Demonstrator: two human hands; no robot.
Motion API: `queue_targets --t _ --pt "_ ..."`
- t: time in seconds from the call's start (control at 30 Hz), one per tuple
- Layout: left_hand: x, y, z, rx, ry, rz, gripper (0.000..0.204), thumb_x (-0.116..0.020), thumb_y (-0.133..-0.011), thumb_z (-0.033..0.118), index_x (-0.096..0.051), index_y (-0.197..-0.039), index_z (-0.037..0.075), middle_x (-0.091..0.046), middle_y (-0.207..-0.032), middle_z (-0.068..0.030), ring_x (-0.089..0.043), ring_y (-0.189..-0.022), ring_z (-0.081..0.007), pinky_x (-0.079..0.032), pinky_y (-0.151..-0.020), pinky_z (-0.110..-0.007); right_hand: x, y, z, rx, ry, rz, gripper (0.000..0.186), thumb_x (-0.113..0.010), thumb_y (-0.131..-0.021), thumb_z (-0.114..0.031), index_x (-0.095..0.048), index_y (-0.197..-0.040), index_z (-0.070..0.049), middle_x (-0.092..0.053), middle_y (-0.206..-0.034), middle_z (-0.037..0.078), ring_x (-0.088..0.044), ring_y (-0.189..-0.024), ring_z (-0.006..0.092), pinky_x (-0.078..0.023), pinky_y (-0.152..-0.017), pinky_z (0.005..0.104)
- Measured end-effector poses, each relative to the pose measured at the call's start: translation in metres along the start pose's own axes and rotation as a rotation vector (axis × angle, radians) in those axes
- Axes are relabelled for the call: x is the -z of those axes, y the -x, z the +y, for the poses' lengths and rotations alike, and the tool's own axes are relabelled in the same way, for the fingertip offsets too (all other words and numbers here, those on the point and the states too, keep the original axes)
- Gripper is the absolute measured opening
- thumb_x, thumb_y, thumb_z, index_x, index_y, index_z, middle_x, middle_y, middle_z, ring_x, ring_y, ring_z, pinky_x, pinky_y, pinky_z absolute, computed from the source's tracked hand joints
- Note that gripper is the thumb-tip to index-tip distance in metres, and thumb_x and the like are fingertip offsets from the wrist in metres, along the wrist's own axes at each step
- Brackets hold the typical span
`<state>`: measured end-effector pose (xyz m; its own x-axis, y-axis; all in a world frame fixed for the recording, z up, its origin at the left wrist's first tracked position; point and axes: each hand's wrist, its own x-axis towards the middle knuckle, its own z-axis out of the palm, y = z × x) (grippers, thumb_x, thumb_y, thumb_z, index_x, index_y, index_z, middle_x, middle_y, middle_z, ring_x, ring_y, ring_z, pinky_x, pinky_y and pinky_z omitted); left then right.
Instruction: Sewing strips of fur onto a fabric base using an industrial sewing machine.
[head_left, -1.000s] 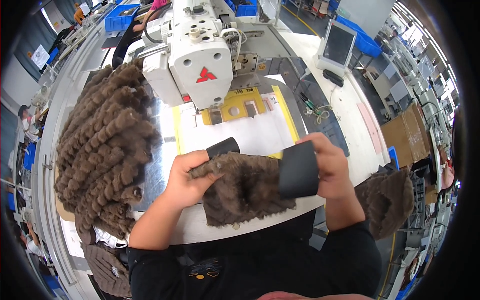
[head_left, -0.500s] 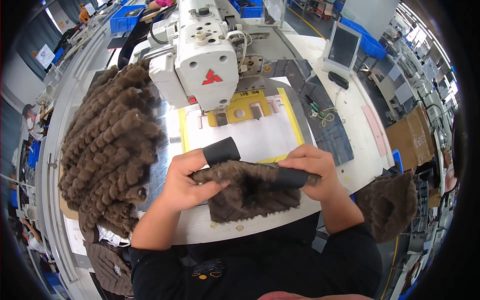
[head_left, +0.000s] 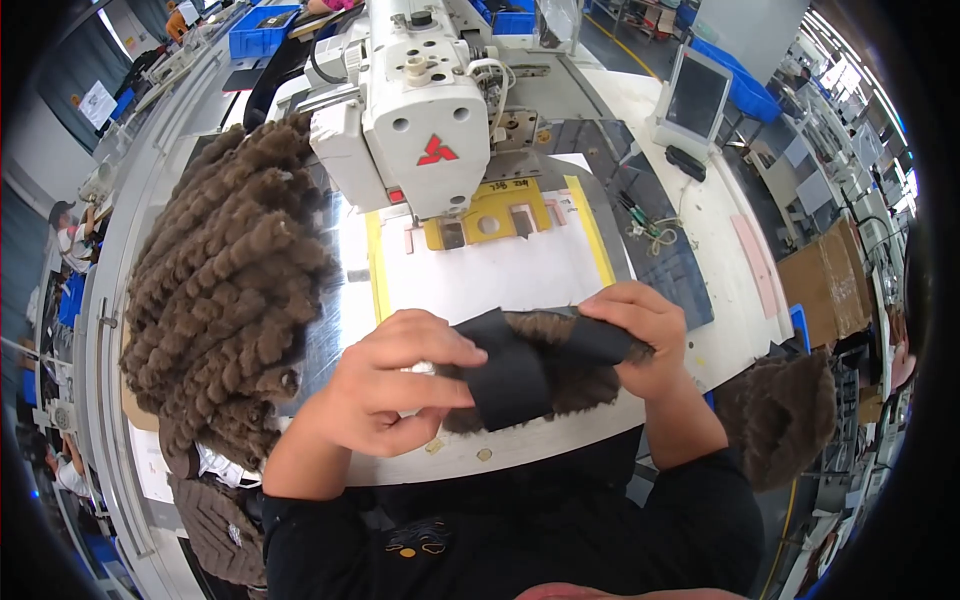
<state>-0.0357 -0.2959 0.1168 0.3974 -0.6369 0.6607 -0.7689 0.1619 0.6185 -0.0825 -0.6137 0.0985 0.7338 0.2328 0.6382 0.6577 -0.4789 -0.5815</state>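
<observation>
A brown fur piece [head_left: 585,390] with wide black strips on it is held up between my hands, above the table's near edge. My right hand [head_left: 645,335] pinches its right end, thumb and fingers closed beside the smaller black strip [head_left: 598,342]. On the left, my left hand [head_left: 395,385] has curled fingers at the edge of the larger black strip [head_left: 505,375], which hangs over the front of the fur. Something small and white [head_left: 422,369] shows between the left fingers; I cannot make out what it is.
Beyond my hands stands a white sewing machine [head_left: 425,130] over a yellow-edged white template [head_left: 480,265]. A big pile of brown fur pieces [head_left: 230,270] lies left. A screen [head_left: 692,95], thread snips [head_left: 640,218] and a cardboard box [head_left: 830,280] are to the right.
My left hand has come off the fur's left end and curled at the larger black strip, which now lies down across the fur's front. The right hand keeps its hold, slightly farther right.
</observation>
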Motion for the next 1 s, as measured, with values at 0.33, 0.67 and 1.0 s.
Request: queue_targets --t 0.33,0.67,1.0 --pt "-0.019 0.005 -0.019 0.173 -0.353 0.13 0.06 -0.076 -0.054 -0.007 -0.075 -0.113 0.006 -0.073 -0.103 -0.0111 -0.068 -0.095 -0.0286 -0.056 -0.08 -0.037 0.002 -0.006 -0.011 0.253 0.059 0.049 0.033 -0.081 -0.071 -0.001 -0.078 -0.105 0.0 -0.07 -0.096 0.012 -0.07 -0.086 0.0271 -0.056 -0.076 0.0336" --pt "-0.019 0.001 -0.017 -0.074 -0.436 0.206 0.042 -0.077 -0.059 -0.003 -0.078 -0.101 0.002 -0.074 -0.088 -0.0083 -0.07 -0.08 -0.0252 -0.051 -0.07 -0.035 0.006 -0.003 -0.015 0.269 0.073 0.047 0.03 -0.084 -0.073 -0.01 -0.078 -0.102 -0.004 -0.071 -0.095 0.01 -0.071 -0.084 0.0257 -0.056 -0.074 0.0346" --pt "-0.014 -0.002 -0.002 -0.271 -0.65 0.231 0.022 -0.08 -0.066 -0.002 -0.074 -0.086 0.005 -0.073 -0.091 -0.0076 -0.069 -0.081 -0.0245 -0.049 -0.065 -0.035 0.018 -0.007 -0.013 0.396 0.109 0.042 0.013 -0.078 -0.08 -0.009 -0.075 -0.092 -0.006 -0.074 -0.099 0.011 -0.072 -0.09 0.0282 -0.053 -0.073 0.0377"
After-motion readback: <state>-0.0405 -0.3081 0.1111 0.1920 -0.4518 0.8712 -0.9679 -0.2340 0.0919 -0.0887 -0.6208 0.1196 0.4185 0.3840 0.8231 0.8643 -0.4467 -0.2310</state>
